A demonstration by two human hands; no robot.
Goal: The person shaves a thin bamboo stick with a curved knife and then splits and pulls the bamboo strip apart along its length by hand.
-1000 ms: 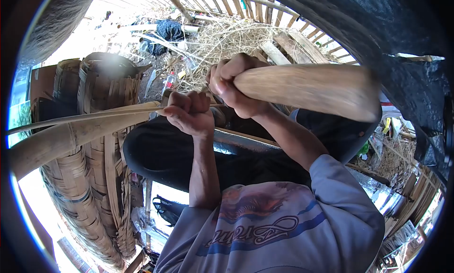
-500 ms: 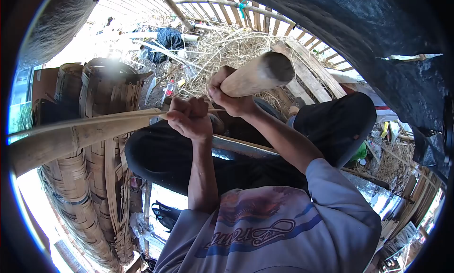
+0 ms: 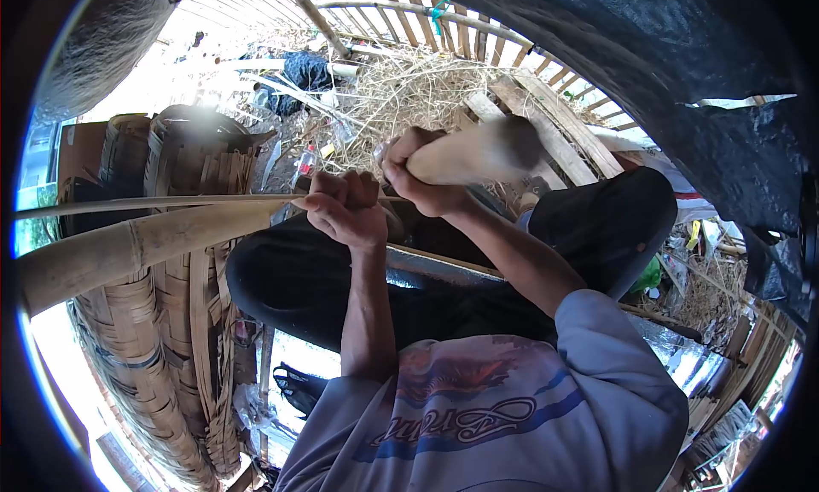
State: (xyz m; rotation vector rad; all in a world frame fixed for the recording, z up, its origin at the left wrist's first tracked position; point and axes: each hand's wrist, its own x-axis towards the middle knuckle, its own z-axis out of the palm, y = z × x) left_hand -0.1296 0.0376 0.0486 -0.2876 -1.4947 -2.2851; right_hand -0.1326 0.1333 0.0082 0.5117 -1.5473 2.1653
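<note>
My left hand (image 3: 345, 209) is closed around a thin bamboo strip (image 3: 171, 202), which runs out to the left edge of the view. Below the strip lies a thick bamboo pole (image 3: 162, 240). Just right of it, my right hand (image 3: 420, 172) is wrapped round a thick wooden handle (image 3: 465, 155) that points right, its far end blurred by motion. Whatever extends from the handle on the other side of the right hand is hidden. Both hands are above my crossed legs in dark trousers (image 3: 290, 274).
Woven bamboo rolls (image 3: 128, 355) stand at the left. Ahead are straw shavings (image 3: 409, 91), a black plastic bag (image 3: 304, 70), a small bottle (image 3: 307, 159) and wooden planks (image 3: 554, 125). A slatted bamboo fence (image 3: 418, 19) rises behind, and dark sheeting (image 3: 665, 57) hangs at the right.
The wooden handle in my right hand has swung from pointing far right to a shorter, foreshortened angle. The bamboo strip's left part has shifted up, away from the pole. My left hand stays closed.
</note>
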